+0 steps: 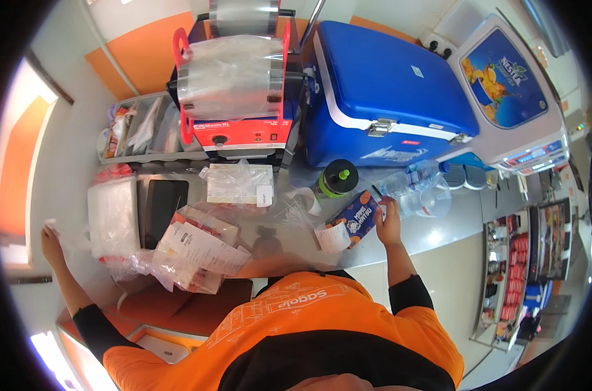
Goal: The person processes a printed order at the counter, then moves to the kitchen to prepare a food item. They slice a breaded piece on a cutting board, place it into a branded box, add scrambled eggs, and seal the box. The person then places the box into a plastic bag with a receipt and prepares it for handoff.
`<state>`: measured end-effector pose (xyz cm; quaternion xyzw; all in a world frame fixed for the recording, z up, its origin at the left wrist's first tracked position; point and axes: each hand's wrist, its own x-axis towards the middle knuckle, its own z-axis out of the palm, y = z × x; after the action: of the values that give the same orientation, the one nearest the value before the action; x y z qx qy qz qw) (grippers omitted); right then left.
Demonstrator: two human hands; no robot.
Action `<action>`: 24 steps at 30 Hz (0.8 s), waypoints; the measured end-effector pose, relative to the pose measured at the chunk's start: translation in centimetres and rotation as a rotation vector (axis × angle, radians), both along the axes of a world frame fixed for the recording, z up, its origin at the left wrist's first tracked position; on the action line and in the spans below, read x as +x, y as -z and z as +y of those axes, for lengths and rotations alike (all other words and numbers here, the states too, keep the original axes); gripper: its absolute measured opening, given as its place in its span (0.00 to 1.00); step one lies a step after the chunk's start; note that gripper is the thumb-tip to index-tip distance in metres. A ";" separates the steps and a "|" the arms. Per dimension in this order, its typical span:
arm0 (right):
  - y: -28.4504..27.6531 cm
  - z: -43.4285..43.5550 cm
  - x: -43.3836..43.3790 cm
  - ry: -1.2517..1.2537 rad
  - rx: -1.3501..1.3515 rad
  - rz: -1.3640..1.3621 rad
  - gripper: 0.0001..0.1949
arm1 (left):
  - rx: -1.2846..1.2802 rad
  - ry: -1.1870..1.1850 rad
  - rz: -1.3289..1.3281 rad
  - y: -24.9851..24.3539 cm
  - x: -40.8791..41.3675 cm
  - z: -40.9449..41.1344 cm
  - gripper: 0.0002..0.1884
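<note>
My left hand [52, 244] is raised at the far left, its fingers closed on the edge of a thin clear plastic bag [74, 244]. That bag hangs toward a stack of clear plastic bags [113, 215]. On the right, my right hand [389, 222] touches the upper corner of a blue and orange printed box [358, 217]; a dark thin object shows by its fingertips. Whether it grips either is unclear. A curled paper receipt [333, 238] lies against the box. Nearer the left, a receipt [203, 247] rests on a plastic-wrapped package [188, 278].
Behind stand a red cup-sealing machine [242, 132] and a blue cooler box [389, 97]. A black-lidded tumbler [339, 178], clear plastic bottles [420, 176], a wrapped paper stack [235, 188] and a black tablet-like object [165, 210] occupy the steel counter [423, 237].
</note>
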<state>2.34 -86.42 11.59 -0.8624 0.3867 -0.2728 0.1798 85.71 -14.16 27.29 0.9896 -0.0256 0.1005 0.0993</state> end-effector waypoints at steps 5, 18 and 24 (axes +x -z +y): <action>-5.3 2.2 1.5 -0.173 0.213 -0.001 0.10 | -0.824 0.304 -0.285 -16.0 -20.8 -16.6 0.24; -10.2 8.7 10.1 -1.073 1.224 -0.564 0.33 | -2.395 0.466 1.001 -4.7 -65.8 -40.3 0.24; -3.3 -3.2 5.4 -1.334 2.084 -0.479 0.31 | -1.682 -0.019 0.701 2.7 -70.4 -39.4 0.19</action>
<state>7.79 -89.66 14.85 -0.2676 -0.1343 0.1557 0.9413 15.28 -53.56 24.60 0.5650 0.0961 -0.2199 0.7894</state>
